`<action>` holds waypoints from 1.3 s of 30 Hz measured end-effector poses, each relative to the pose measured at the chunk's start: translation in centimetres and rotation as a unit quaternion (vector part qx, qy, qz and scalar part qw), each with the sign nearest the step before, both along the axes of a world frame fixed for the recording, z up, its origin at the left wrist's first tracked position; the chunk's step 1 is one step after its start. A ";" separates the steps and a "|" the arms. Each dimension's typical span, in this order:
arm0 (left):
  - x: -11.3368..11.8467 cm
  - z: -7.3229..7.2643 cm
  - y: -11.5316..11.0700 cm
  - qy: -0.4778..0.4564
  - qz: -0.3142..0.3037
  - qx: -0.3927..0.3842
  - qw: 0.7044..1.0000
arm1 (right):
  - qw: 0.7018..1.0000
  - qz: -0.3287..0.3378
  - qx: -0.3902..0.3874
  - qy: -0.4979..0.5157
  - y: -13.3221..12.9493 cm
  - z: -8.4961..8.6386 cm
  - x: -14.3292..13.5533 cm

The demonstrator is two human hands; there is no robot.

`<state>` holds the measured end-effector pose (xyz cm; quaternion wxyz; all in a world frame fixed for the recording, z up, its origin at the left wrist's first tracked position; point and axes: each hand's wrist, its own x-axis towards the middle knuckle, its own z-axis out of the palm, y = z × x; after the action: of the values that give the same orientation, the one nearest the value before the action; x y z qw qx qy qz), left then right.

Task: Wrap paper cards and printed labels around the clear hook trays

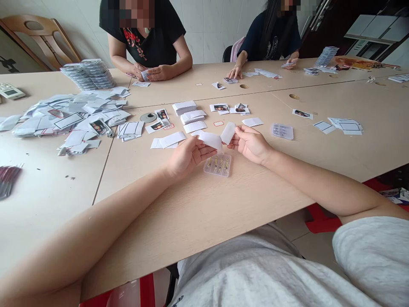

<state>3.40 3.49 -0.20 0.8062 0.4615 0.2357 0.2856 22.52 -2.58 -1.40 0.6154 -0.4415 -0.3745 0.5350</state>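
My left hand (188, 156) pinches a white paper slip (210, 140) between thumb and fingers. In my right hand (251, 144) is a second, smaller white piece (228, 133), held upright by thumb and fingertips close to the first one. Just below both hands, a clear plastic box (217, 165) with several gold-coloured small items in its compartments lies on the table. Another clear box (282, 131) rests to the right of my right hand. White slips (168, 140) lie left of my left hand, and a stack of cards (188, 113) stands behind it.
A large heap of white packets (73, 113) covers the left of the table (153, 238), with stacked clear boxes (87, 74) behind. A tape roll (148, 117) and printed cards (220, 107) lie mid-table. Two people (147, 47) sit opposite, handling small pieces. Bordered labels (349, 126) lie at right.
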 end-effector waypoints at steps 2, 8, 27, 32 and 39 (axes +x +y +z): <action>0.0 0.0 0.0 0.002 0.001 -0.004 1.000 | 1.000 0.003 -0.009 0.001 0.1 0.0 0.1; 0.0 0.2 -0.1 -0.006 0.005 -0.015 1.000 | 0.999 0.010 -0.031 0.032 0.1 0.2 0.1; 0.0 0.1 0.2 -0.015 0.007 -0.043 0.999 | 0.976 0.036 -0.153 0.154 0.2 0.6 0.1; 0.0 0.2 0.2 -0.023 0.005 -0.047 0.999 | 0.972 0.043 -0.161 0.168 0.3 0.7 0.1; 0.0 0.4 0.1 -0.019 0.012 -0.055 0.998 | 0.965 0.049 -0.175 0.189 0.4 0.7 0.2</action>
<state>3.38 3.54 0.17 0.8310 0.4081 0.2416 0.2908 22.73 -2.20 -0.74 0.5611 -0.4142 -0.1738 0.6952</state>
